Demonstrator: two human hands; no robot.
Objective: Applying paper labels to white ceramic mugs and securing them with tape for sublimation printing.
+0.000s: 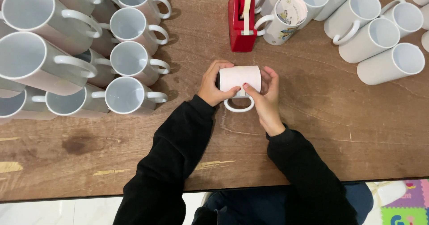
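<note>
Mug (240, 77) between hands (213, 84), paper-wrapped.

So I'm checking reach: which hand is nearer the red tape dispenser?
Left. The left hand sits below the red tape dispenser, slightly left; the right hand is lower and further right. Both hold the mug.

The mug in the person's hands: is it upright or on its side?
On its side. The mug lies across the table, handle toward the person, held by the left hand and right hand.
</note>
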